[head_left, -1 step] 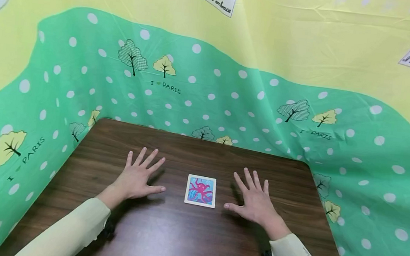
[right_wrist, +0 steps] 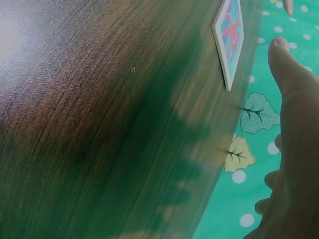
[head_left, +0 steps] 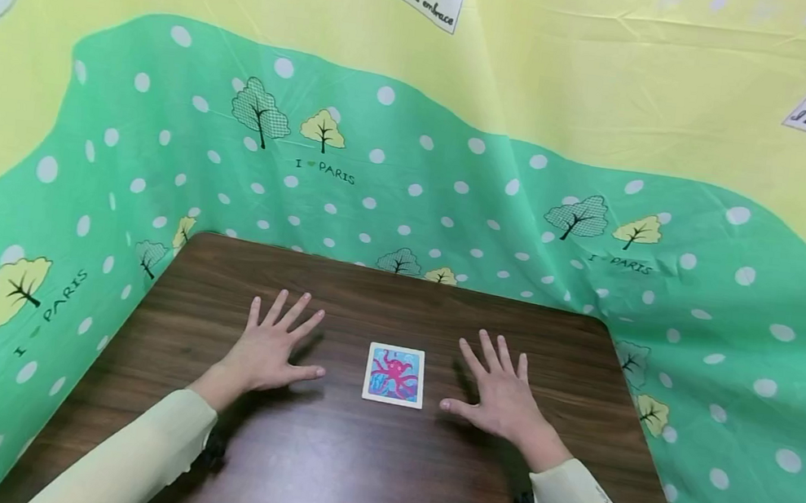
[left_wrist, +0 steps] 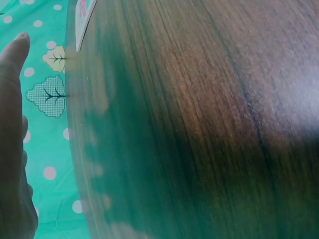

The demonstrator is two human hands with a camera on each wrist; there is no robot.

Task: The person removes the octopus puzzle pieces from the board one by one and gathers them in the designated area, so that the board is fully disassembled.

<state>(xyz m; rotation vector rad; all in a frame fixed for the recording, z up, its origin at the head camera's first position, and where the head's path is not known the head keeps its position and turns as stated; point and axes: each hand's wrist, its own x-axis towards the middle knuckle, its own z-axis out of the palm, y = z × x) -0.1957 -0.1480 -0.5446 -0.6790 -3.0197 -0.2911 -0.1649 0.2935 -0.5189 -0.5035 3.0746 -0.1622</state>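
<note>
A flat square picture tile (head_left: 394,375) lies on the dark wooden table, between my two hands. It has a white border and shows a pinkish-red octopus on blue and purple. To its left, my left hand (head_left: 267,354) is held palm down with fingers spread and thumb toward the tile. My right hand (head_left: 501,399) mirrors it on the other side, thumb closer to the tile. Neither hand touches the tile. Both wrist views show a gap and a shadow between hand and tabletop. In the right wrist view the tile (right_wrist: 231,42) shows a thin pale edge.
The brown wood-grain table (head_left: 364,477) has rounded far corners and a bright reflection near the front. A green and yellow curtain (head_left: 441,173) with dots, trees and lettering hangs close behind it and along both sides. Dark wrist cameras sit under both cream sleeves (head_left: 140,441).
</note>
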